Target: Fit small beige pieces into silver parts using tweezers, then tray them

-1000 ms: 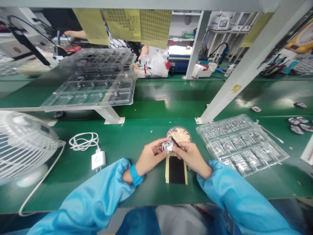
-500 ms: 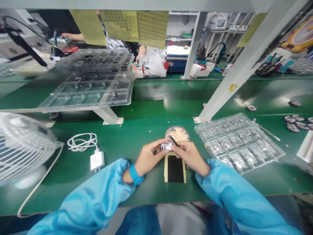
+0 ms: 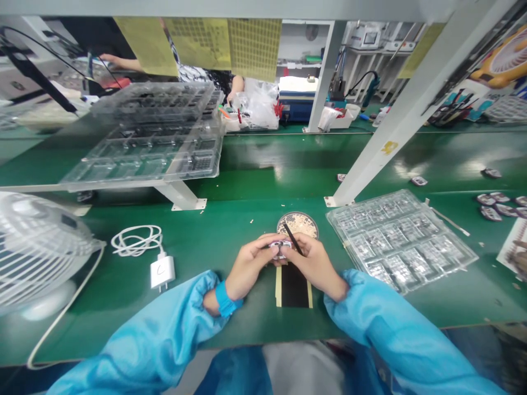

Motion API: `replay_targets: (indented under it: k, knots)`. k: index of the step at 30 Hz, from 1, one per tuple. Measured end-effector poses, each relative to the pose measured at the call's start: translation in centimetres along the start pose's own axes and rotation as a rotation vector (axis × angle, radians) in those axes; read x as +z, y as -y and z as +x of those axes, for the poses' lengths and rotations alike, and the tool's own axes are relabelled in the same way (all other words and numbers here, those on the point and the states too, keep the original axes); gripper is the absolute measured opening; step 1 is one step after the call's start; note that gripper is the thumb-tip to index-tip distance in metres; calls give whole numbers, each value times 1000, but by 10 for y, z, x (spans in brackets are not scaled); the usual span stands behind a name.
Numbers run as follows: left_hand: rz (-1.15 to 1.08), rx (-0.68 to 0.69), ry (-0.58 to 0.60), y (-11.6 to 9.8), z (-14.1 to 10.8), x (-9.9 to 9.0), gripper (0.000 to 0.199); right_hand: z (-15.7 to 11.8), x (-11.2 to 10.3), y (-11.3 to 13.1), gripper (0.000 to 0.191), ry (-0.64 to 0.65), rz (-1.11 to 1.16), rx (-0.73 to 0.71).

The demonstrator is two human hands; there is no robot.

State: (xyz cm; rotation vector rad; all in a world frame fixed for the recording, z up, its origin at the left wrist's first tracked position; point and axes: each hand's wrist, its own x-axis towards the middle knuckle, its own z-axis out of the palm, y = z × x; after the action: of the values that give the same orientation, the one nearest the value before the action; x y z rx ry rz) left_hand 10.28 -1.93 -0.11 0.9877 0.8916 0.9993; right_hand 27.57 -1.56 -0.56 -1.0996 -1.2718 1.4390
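Note:
My left hand (image 3: 248, 266) is closed on one side of a small purple-edged device (image 3: 280, 249), its thumb on the upper face. The fingers of my right hand (image 3: 316, 265) grip the device's other side, and a thin black tool (image 3: 290, 237) is also held in that hand, slanting up to the left. Just behind the hands sits a round dish (image 3: 303, 224) of small pale pieces. A black pad (image 3: 295, 288) with yellow edges lies on the green table (image 3: 247, 323) below them. Fingers cover part of the device.
A white fan (image 3: 37, 247) and a charger (image 3: 162, 271) with coiled cable are at the left. Clear trays (image 3: 403, 238) lie at the right, near several small devices (image 3: 488, 213). Metal posts (image 3: 379, 126) rise ahead; another person's hand (image 3: 236, 86) is beyond.
Both thumbs now press on the face of the device, and the right hand has come closer around it. The black tool stands more upright and farther out of the fingers.

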Motion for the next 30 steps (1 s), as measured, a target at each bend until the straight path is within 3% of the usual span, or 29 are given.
replay_targets:
  k: [6,14,25,30]
  knots:
    - [-29,37,29,4,-1,0,30,2,3,1,30,0,-4,29]
    - [531,184,-47,0,-5,4,33,1,-1,2,22,-67,-287,-38]
    - [543,284,-86,0,-8,7,23,-1,11,-10,24,-83,-233,-94]
    - [527,283,-90,-1,-7,8,23,3,6,-13,28,-76,-306,-85]
